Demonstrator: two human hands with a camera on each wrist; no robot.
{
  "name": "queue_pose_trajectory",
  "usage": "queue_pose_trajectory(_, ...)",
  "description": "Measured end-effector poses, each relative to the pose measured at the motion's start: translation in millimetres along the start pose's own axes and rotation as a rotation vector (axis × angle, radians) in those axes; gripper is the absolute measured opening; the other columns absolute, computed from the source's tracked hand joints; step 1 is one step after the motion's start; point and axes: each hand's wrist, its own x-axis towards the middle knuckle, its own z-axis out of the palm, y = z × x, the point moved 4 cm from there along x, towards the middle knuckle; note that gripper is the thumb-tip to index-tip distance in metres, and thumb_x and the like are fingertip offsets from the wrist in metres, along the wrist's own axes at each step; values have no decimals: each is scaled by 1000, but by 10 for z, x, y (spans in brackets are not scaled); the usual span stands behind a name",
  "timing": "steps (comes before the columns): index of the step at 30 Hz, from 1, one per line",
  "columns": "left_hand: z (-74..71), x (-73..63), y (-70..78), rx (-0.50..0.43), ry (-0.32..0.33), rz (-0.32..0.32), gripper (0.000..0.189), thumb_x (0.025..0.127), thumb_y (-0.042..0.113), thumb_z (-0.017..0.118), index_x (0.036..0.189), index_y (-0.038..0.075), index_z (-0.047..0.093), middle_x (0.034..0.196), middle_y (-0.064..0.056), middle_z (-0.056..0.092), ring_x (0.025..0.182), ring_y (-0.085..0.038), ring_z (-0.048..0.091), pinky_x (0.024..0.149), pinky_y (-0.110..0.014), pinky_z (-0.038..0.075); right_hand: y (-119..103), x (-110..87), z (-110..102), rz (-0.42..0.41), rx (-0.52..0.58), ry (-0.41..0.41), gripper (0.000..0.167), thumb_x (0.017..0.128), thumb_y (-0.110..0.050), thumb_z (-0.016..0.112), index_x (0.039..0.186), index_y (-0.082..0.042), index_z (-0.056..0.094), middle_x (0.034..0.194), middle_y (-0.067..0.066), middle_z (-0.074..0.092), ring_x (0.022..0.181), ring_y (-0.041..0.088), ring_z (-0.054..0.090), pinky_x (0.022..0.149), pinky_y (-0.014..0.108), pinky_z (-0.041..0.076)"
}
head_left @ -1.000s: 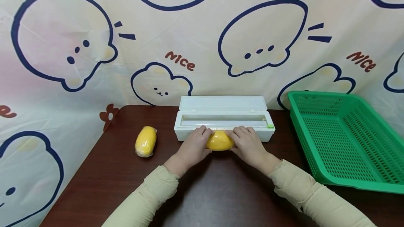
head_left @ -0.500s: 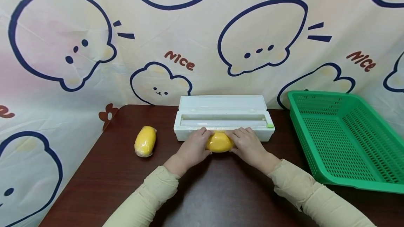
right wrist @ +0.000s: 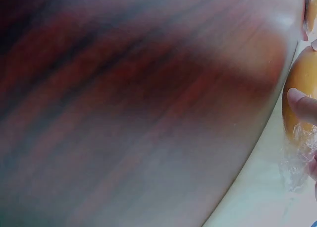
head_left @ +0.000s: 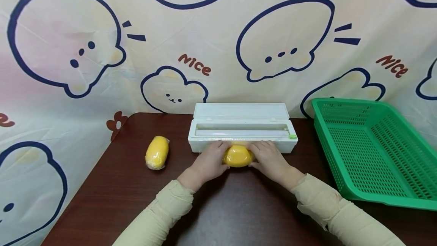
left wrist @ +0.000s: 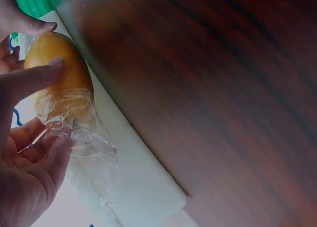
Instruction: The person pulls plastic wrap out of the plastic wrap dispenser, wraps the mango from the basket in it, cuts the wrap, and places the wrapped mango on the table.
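Note:
Between both hands is a yellow oval fruit [head_left: 238, 156], smooth and mango-like, held in front of the white cling film dispenser [head_left: 201, 143]. My left hand [head_left: 211, 162] grips its left end, the thumb lying on the near side. From the other end my right hand [head_left: 271, 164] grips it too, thumb against its skin [right wrist: 295, 78]. Clear cling film [left wrist: 99, 152] wraps the fruit's end and hangs loose and crinkled in the left wrist view. The dispenser's lid [head_left: 240, 111] stands raised, showing the roll inside.
To the left, a second yellow fruit [head_left: 157, 153] lies on the dark wooden table [head_left: 218, 215], wrapped in film. A green perforated basket [head_left: 348, 185] stands at the right. Behind everything hangs a printed cloth [head_left: 218, 41].
The fruit has turned and come slightly lower and nearer between the hands, with film now showing over it. Both hands have shifted down a little.

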Motion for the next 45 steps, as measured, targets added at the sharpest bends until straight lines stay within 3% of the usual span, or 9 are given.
queue_pose_trajectory(6, 50, 1, -52, -51, -36, -48, 66, 73, 8, 91, 131, -1, 61, 126, -18, 64, 114, -36, 62, 100, -45, 49, 5, -28, 32, 16, 56, -38, 60, 73, -12, 94, 123, 2, 64, 118, 15, 68, 110, 31, 64, 94, 46, 52)
queue_pose_trajectory(18, 27, 37, -62, -70, -73, -68, 66, 76, 7, 89, 134, -3, 59, 131, -19, 61, 119, -36, 59, 102, -45, 47, 9, -7, 4, 32, 104, -48, 57, 75, -9, 92, 122, 5, 65, 119, 17, 66, 111, 32, 63, 94, 43, 53)
queue_pose_trajectory(28, -23, 88, -11, -67, -175, -108, 64, 82, 7, 85, 138, -5, 55, 136, -20, 59, 121, -35, 58, 102, -45, 47, 36, 41, 7, 69, 130, -117, 57, 75, -9, 92, 123, 7, 66, 120, 19, 66, 112, 33, 63, 95, 44, 52)
queue_pose_trajectory(45, -50, 96, -34, -85, -201, -104, 62, 82, 9, 84, 136, -6, 57, 132, -20, 62, 122, -35, 58, 105, -45, 45, 67, 46, 53, 76, 140, -155, 61, 75, -13, 93, 125, 9, 65, 122, 21, 66, 113, 35, 63, 98, 47, 51)
